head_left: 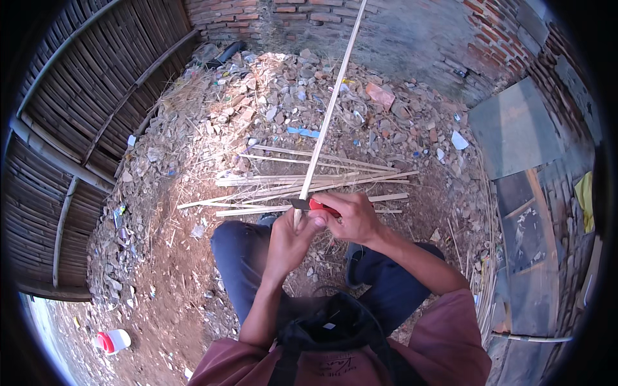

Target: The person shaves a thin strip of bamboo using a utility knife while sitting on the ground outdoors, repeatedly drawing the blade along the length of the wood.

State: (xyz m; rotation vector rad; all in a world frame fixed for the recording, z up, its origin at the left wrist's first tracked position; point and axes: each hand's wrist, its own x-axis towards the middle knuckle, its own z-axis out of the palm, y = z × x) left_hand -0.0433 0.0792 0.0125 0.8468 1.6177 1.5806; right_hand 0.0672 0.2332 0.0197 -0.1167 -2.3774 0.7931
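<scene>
A long, pale bamboo strip (331, 109) slants up and away from my hands toward the brick wall. Around its near end my left hand (287, 246) is closed. My right hand (355, 219) grips a red-handled knife (320, 206), whose short dark blade lies across the strip just beyond my left fingers. Both thumbs are close together by the handle. More bamboo strips (270, 181) lie loosely crossed on the ground past my knees, partly hidden by my hands.
Rubble and scraps cover the ground (293, 90) up to a brick wall (393, 38). A bamboo-slat wall (84, 83) stands at left. Grey panels (515, 128) lean at right. A white container with a red lid (117, 341) lies at lower left.
</scene>
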